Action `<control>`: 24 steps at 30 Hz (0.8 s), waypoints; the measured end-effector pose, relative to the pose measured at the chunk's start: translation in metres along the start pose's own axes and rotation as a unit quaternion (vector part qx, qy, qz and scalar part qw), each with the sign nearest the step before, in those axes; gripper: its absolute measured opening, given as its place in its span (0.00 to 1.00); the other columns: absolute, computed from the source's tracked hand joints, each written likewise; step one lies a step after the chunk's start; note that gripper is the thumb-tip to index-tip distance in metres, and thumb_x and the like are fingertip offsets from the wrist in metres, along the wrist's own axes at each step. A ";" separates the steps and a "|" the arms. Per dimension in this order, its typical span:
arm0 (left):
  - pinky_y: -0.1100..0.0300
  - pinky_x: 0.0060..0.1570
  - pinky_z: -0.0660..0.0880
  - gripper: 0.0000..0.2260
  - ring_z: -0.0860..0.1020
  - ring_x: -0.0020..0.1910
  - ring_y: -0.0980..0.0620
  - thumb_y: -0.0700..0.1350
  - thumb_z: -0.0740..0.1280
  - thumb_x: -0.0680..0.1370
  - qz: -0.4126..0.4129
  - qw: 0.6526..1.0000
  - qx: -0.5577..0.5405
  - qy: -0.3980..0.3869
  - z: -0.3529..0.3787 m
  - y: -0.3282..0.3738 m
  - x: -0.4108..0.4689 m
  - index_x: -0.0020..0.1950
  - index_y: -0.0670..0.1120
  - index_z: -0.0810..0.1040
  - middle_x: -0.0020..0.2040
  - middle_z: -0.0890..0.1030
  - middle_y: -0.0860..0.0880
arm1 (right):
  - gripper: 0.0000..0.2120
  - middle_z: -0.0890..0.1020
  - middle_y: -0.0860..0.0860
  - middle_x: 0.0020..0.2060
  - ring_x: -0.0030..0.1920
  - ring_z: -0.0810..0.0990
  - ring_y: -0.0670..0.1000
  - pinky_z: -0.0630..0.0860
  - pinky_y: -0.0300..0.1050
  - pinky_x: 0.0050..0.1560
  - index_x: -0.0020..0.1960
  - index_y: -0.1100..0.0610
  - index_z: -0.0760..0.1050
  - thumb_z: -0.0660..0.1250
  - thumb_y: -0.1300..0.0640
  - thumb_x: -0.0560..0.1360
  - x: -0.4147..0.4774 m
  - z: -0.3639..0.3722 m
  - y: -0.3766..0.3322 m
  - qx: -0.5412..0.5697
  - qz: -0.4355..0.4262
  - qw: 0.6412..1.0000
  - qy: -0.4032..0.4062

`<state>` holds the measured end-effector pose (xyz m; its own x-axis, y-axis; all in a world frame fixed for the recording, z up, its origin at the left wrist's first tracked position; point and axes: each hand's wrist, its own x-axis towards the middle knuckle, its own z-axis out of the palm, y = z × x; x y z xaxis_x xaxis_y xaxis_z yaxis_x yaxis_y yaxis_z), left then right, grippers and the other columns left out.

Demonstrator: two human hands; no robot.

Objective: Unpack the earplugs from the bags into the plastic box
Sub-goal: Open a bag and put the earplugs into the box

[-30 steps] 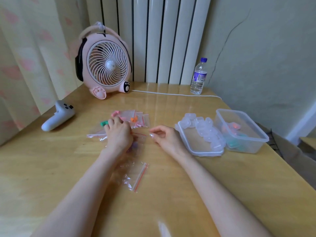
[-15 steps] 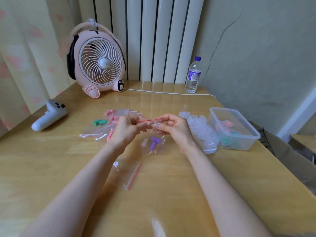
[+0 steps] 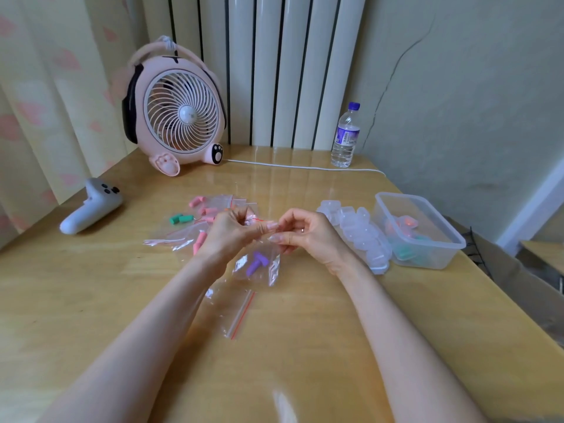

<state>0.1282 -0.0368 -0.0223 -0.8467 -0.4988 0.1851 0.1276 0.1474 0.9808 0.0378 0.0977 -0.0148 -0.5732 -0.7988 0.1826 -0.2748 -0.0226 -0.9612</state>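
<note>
1. Centre of the frame: left hand (image 3: pixel 227 236) and right hand (image 3: pixel 305 236) both pinch the red zip strip of one little clear bag (image 3: pixel 268 271), fingers curled tight on the top edge. It hangs just off the table (image 3: pixel 91 300) with two purple earplugs (image 3: pixel 256 261) sitting at the bottom.
2. The plastic box (image 3: pixel 443 220) is at the right edge, well apart from the hands, with some orange and green plugs already in it.
3. My guess at the risk: if the seal pops suddenly, the plugs could jump out and roll across the shiny tabletop.
4. Tipping the bag from where it is now would miss the box. It needs carrying over the rim first.
5. The heap of clear cases (image 3: pixel 357 227) sits between the hands and the box, so a low sweep right could knock it.
6. More full bags (image 3: pixel 213 206) are above left of the hands, and an empty bag (image 3: pixel 235 303) is just below. They're easy to mix up.
</note>
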 end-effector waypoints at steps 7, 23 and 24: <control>0.67 0.36 0.70 0.05 0.74 0.32 0.60 0.40 0.70 0.74 0.097 0.985 0.121 -0.077 -0.006 -0.002 0.003 0.39 0.46 0.76 0.33 0.77 0.51 | 0.01 0.80 0.52 0.30 0.30 0.76 0.44 0.74 0.34 0.36 0.41 0.62 0.81 0.72 0.67 0.70 -0.002 -0.004 -0.002 -0.026 0.038 0.999 -0.010; 0.62 0.33 0.67 0.11 0.71 0.28 0.58 0.47 0.66 0.77 0.055 0.991 0.115 0.038 -0.005 -0.017 0.008 0.41 0.44 0.69 0.35 0.77 0.48 | 0.20 0.80 0.56 0.38 0.32 0.79 0.52 0.78 0.47 0.38 0.60 0.58 0.69 0.72 0.63 0.71 -0.001 -0.014 0.002 -0.027 0.131 0.991 -0.011; 0.62 0.33 0.68 0.11 0.71 0.28 0.57 0.48 0.67 0.77 0.041 0.990 0.125 0.054 -0.007 -0.020 0.010 0.40 0.43 0.69 0.34 0.76 0.48 | 0.19 0.80 0.56 0.36 0.30 0.78 0.51 0.78 0.47 0.37 0.58 0.58 0.69 0.72 0.65 0.71 -0.001 -0.014 0.004 -0.035 0.138 0.990 -0.014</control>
<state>0.1205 -0.0504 -0.0394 -0.7772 -0.5628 0.2814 0.0493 0.3914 0.9189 0.0270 0.1067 -0.0159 -0.6121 -0.7854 -0.0917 -0.1639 0.2395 -0.9569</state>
